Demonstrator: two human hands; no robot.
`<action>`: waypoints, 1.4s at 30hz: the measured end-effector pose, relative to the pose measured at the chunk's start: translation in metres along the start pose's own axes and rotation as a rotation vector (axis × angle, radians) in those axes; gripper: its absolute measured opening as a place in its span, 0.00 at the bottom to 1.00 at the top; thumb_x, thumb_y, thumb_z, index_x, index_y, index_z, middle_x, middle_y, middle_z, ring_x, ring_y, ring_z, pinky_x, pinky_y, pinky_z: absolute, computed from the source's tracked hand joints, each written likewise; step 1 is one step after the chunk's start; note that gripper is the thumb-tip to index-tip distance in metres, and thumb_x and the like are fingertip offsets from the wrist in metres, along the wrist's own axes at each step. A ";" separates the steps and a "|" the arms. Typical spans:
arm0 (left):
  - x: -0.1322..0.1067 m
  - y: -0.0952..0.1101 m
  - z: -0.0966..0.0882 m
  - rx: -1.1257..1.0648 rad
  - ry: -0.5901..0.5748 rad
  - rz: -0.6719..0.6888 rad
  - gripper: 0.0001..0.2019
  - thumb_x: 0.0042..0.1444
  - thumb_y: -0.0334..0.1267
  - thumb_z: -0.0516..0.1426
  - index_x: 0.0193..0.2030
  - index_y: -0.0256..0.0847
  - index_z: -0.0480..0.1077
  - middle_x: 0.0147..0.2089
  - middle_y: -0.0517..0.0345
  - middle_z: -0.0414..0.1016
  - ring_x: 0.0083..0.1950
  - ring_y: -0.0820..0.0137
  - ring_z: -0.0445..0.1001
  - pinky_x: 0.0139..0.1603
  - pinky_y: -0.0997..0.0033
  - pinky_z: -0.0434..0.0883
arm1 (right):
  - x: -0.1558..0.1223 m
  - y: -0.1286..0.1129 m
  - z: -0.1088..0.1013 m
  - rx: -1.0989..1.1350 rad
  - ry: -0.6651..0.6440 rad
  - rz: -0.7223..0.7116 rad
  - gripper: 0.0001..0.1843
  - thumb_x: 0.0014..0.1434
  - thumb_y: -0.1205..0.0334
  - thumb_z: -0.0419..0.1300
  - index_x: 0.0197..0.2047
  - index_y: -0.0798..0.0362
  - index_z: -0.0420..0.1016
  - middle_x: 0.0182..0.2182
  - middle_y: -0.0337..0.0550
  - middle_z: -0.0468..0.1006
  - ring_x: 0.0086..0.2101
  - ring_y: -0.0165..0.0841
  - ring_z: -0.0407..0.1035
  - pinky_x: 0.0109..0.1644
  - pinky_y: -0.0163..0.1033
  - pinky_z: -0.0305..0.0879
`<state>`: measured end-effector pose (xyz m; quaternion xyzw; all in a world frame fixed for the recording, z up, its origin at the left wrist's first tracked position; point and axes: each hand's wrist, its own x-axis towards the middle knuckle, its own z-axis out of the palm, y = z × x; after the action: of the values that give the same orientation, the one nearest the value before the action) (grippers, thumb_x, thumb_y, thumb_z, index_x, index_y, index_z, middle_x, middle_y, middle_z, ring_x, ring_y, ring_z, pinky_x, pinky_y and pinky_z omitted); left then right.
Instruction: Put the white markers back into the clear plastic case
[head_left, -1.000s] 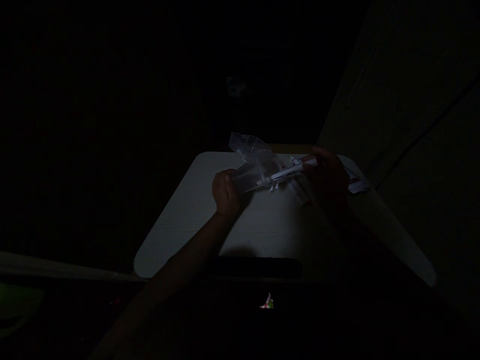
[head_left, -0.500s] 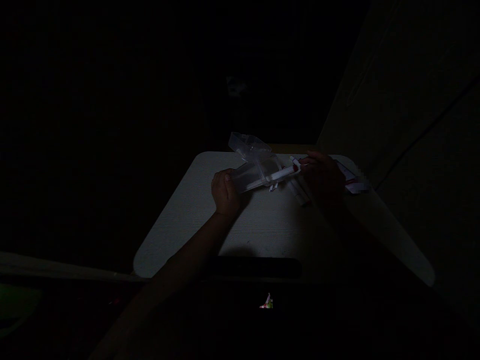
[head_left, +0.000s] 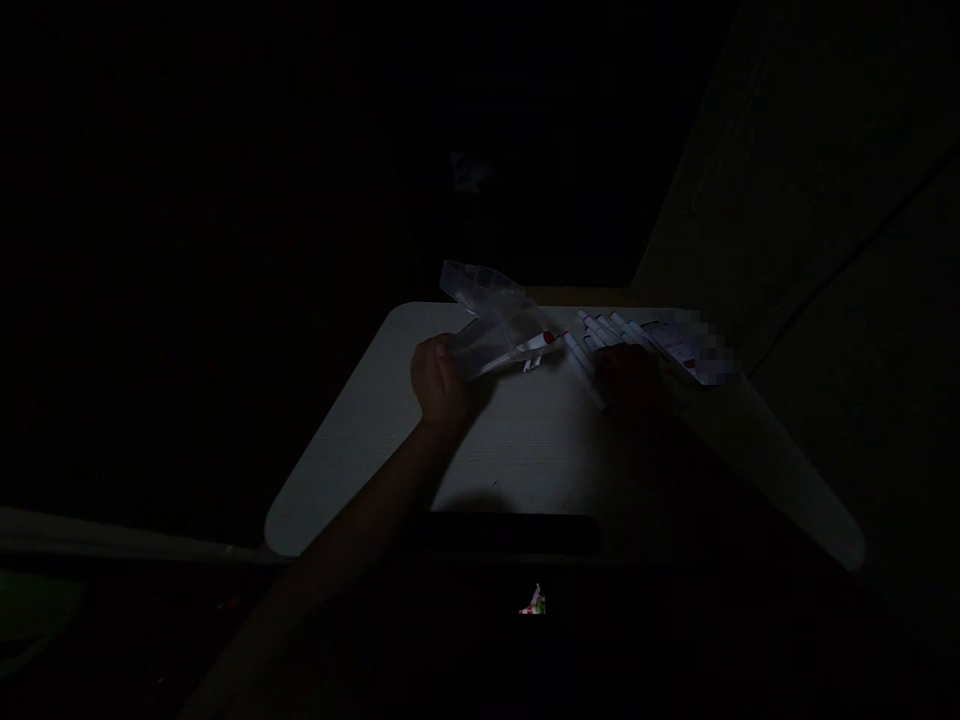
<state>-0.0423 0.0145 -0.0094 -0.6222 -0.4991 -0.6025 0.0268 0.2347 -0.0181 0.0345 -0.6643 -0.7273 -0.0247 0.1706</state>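
The scene is very dark. My left hand (head_left: 437, 383) grips the near end of a clear plastic case (head_left: 491, 325) with its lid raised, on a white table (head_left: 375, 440). A white marker with a red end (head_left: 529, 346) lies in the case, sticking out to the right. My right hand (head_left: 634, 385) is a dark shape resting on the table at a row of several white markers (head_left: 604, 330). Its fingers are lost in shadow.
A blurred paper or packet (head_left: 694, 352) lies at the table's far right, behind the markers. A dark flat strip (head_left: 510, 533) runs along the table's near edge. A wall rises to the right.
My right hand has let go of the red-ended marker, now lying in the case, and dropped back to the row of markers. The case has shifted slightly left with my left hand.
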 end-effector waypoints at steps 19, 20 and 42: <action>0.000 0.002 0.000 -0.055 0.029 0.008 0.28 0.71 0.52 0.38 0.45 0.37 0.73 0.41 0.43 0.76 0.45 0.59 0.74 0.49 0.55 0.69 | -0.006 -0.013 -0.010 -0.208 -0.121 0.017 0.24 0.68 0.57 0.46 0.56 0.55 0.78 0.52 0.56 0.81 0.52 0.49 0.73 0.54 0.51 0.62; 0.000 0.002 0.000 -0.046 0.034 0.013 0.29 0.71 0.54 0.37 0.45 0.37 0.73 0.41 0.43 0.76 0.45 0.59 0.74 0.48 0.55 0.69 | -0.007 -0.014 -0.011 -0.220 -0.119 0.015 0.24 0.68 0.56 0.46 0.54 0.56 0.78 0.52 0.57 0.81 0.52 0.50 0.73 0.53 0.51 0.62; 0.000 0.002 0.000 -0.037 0.024 0.029 0.27 0.72 0.51 0.38 0.45 0.38 0.73 0.41 0.43 0.76 0.45 0.59 0.74 0.49 0.55 0.69 | -0.011 -0.025 -0.010 -0.242 -0.213 -0.025 0.25 0.61 0.58 0.55 0.59 0.54 0.73 0.48 0.58 0.83 0.49 0.50 0.76 0.57 0.54 0.59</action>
<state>-0.0412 0.0130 -0.0083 -0.6224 -0.4784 -0.6188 0.0301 0.2136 -0.0341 0.0459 -0.6699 -0.7411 -0.0434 0.0110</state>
